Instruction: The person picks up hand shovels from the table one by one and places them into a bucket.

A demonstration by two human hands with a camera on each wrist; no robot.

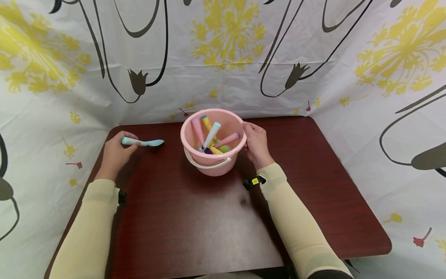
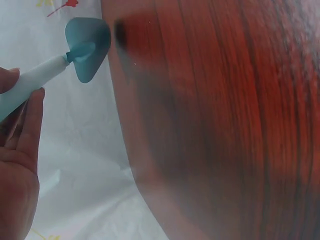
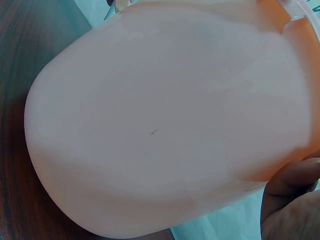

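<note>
A small toy shovel (image 1: 143, 142) with a pale handle and a teal blade (image 2: 88, 47) is pinched by the handle in my left hand (image 1: 116, 155), over the table's left side. Its blade points right in the head view. The pink bucket (image 1: 217, 166) appears upright near the table's back, its white handle (image 1: 209, 166) hanging down in front. My right hand (image 1: 257, 145) grips the bucket's right rim. Inside stand and lean several tools with pink, yellow and white handles (image 1: 211, 135); their lower ends are partly hidden. The bucket's side (image 3: 165, 125) fills most of the right wrist view.
The dark red wooden table (image 1: 195, 224) has rounded corners. White cloth (image 1: 223, 85) printed with yellow and grey flowers hangs behind it and along both sides. The table's left edge runs just below the shovel's blade in the left wrist view.
</note>
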